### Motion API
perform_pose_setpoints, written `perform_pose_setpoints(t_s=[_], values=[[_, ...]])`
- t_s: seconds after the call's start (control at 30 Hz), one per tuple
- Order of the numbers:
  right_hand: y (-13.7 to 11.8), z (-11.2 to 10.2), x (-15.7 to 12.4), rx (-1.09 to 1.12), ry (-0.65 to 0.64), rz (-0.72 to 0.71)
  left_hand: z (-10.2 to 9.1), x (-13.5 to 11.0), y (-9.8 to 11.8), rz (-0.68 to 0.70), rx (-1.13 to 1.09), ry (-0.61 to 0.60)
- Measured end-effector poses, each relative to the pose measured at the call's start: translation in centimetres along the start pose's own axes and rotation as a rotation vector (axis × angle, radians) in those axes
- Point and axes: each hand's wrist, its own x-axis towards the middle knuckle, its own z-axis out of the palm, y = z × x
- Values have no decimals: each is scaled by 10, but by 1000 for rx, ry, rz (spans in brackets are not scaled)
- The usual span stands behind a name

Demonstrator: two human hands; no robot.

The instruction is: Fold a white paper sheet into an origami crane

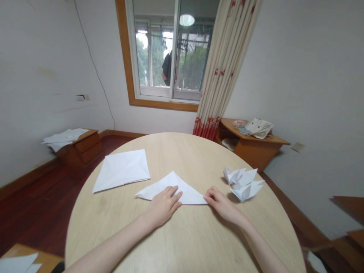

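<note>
A white sheet folded into a triangle (170,185) lies on the round wooden table (184,235) in front of me. My left hand (163,204) rests flat on the triangle's lower edge with its fingers stretched out. My right hand (220,203) has its fingers curled together at the triangle's right corner and pinches that corner. A stack of flat white paper (122,170) lies to the left of the triangle. Folded paper figures (243,182) sit just beyond my right hand.
A window (167,53) and a patterned curtain (224,64) are behind the table. A low wooden cabinet with papers (76,142) stands at the left wall. A corner shelf with a bag (253,140) stands at the right. More paper (17,263) lies at bottom left.
</note>
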Motion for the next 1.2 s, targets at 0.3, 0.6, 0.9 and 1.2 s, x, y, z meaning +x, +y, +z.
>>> perform_pose_setpoints(t_s=[0.3,0.6,0.9,1.2], values=[[-32,17,-5,-165,235,-225,11,-2,-6,5,3,77],[-40,51,-9,-176,2,-351,25,-1,-10,-47,15,166],[-35,49,-4,-280,-135,-273,32,-2,-14,5,-69,220],[-31,41,-3,-382,-122,-219,27,-2,-18,11,-154,232]])
